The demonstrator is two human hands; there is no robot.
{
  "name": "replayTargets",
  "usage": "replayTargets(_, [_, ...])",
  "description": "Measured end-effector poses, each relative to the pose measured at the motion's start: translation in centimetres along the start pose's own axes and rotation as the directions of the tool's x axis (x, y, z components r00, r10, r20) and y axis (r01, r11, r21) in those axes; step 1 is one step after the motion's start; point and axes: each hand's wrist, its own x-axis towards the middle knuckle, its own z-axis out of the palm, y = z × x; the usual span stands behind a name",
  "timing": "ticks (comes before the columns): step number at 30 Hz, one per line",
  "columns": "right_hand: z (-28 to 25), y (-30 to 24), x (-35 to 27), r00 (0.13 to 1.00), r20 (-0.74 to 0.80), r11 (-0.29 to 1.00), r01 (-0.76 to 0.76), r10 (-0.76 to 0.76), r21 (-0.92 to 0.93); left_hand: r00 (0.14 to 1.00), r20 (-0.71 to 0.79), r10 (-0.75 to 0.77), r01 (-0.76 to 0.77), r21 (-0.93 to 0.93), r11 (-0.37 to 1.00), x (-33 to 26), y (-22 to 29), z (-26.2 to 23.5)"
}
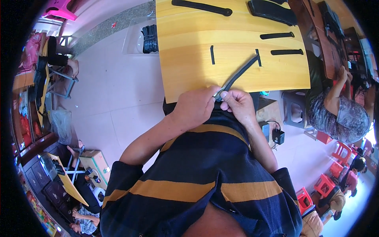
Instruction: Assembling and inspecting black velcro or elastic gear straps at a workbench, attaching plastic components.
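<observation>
Looks like early days: one long dark strap (241, 72) is pinched at its near end by both the left hand (196, 106) and right hand (238, 104), fingers clenched. Several more straps (277, 35) are left lying far across the table (185, 67).

left hand (196, 106): fingers curled, pinching shut | right hand (238, 103): fingers bent, thumb tip meeting left | forearms: bare, converging from lower edge, wrists close together

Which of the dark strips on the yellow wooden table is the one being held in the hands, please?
The long diagonal strip: its near end is pinched by both the left hand and right hand at the table's front edge. The other strips lie untouched farther back.
</observation>
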Motion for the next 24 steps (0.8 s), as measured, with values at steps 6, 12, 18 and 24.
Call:
replayTargets(6, [0.4,0.0,0.2,1.000,-0.011,0.999,0.011,-0.011,0.043,0.996,-0.079,0.036,-0.031,0.066,0.997,0.6,0.5,0.4])
replayTargets(12, [1.1,-0.2,0.2,1.000,0.010,0.998,0.009,-0.009,0.063,0.999,-0.047,-0.018,0.024,0.123,0.992,0.5,0.2,0.5])
replayTargets(18, [0.5,-1.8,0.2,0.993,-0.032,0.974,0.102,-0.111,-0.202,0.998,-0.059,-0.026,0.034,0.135,0.990,0.4,0.3,0.3])
replayTargets(24, [0.3,-3.6,1.1,0.942,-0.182,0.931,0.222,-0.282,-0.290,0.998,-0.060,-0.011,0.018,0.119,0.993,0.4,0.2,0.4])
